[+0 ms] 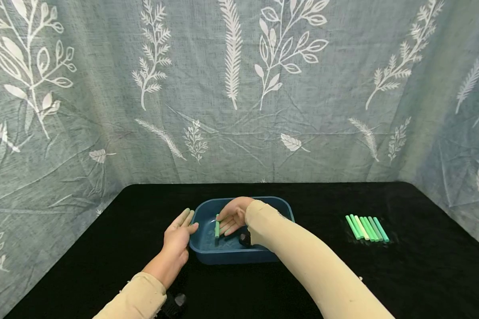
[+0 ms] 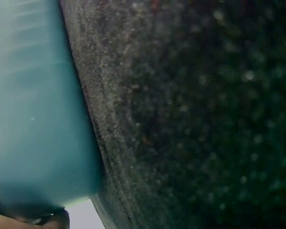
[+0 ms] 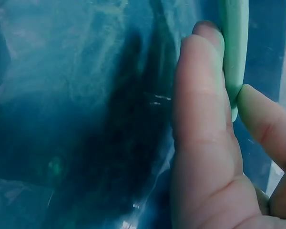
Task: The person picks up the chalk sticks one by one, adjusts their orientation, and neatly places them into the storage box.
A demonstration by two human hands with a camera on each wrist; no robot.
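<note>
A blue plastic tub (image 1: 239,258) sits on the black table. Over its inside, my right hand (image 1: 232,216) pinches a green chalk stick (image 1: 217,228) between thumb and fingers, the stick lying lengthwise away from me. The right wrist view shows the same chalk stick (image 3: 236,43) from close up, gripped near one end, with the tub's blue, chalk-smeared floor (image 3: 100,57) beside it. At the tub's left end is my left hand (image 1: 177,239), fingers straight, beside the rim; its fingertips look dusted green. The tub's outer wall (image 2: 43,119) fills the left of the left wrist view.
On the right of the table, several green and pale yellow chalk sticks (image 1: 367,228) lie side by side in a row. A grey-green curtain (image 1: 239,146) with white leaf prints hangs behind the table's (image 1: 323,192) far edge.
</note>
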